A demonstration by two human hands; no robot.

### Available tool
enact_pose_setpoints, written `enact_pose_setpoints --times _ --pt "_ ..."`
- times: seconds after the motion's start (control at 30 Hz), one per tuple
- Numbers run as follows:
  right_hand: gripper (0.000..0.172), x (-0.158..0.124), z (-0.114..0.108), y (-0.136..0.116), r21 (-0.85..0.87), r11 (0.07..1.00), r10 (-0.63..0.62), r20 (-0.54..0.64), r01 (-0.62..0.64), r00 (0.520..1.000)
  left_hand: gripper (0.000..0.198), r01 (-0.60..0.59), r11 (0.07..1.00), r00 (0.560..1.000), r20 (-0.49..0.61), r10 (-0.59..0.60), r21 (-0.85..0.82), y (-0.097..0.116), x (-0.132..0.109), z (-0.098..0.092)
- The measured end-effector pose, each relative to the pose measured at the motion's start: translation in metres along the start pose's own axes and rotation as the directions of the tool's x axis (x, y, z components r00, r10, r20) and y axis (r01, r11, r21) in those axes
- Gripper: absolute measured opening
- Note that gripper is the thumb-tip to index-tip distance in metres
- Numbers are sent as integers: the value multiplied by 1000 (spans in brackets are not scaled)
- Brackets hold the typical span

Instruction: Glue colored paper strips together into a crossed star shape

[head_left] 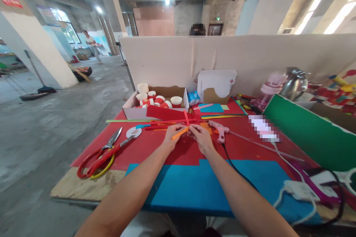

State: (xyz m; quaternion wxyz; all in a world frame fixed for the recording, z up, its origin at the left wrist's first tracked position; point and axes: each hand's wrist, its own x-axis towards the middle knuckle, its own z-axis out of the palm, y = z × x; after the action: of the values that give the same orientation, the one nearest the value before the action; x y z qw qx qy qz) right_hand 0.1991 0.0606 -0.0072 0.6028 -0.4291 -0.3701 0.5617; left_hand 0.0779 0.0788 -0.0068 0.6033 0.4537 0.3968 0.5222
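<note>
My left hand point(174, 136) and my right hand point(201, 137) meet over the middle of the table, both with fingers pinched. Between them are narrow strips: an orange strip point(180, 133) slants down across the left fingers, and a red strip point(186, 117) stands up from where the fingertips meet. How the strips join is hidden by the fingers. Just right of my right hand lies a pink glue gun point(219, 130) with a black cord. Behind the hands, several red and orange strips point(160, 122) lie on the red sheet point(155, 148).
Scissors point(102, 155) with red and yellow handles lie at the left. A white box point(133, 112) of red-and-white paper cups stands behind. At the right are a green panel point(308, 137), a blurred phone-like object and a power strip point(302, 190). A blue sheet point(194, 185) covers the front edge.
</note>
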Motion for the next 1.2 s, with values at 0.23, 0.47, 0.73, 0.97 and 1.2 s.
enact_pose_setpoints --times 0.23,0.47,0.73,0.97,1.2 --pt "27 1 1 -1 -15 992 -122 -105 121 987 34 -9 1000 996 91 9 3 0 -6 3" --pt "27 -4 3 -2 -36 998 -47 25 48 999 24 6 1000 1000 -18 -5 30 3 -2 1" --pt "31 -1 -4 -7 -65 996 65 42 -63 997 18 17 988 998 -55 -9 151 3 -1 -1" --pt "29 -2 -4 -5 -114 993 40 21 -37 999 22 -20 987 997 -71 32 162 0 0 -1" --pt "30 2 -4 -4 25 999 -33 -99 36 995 23 -101 992 992 -65 106 71 5 -2 1"
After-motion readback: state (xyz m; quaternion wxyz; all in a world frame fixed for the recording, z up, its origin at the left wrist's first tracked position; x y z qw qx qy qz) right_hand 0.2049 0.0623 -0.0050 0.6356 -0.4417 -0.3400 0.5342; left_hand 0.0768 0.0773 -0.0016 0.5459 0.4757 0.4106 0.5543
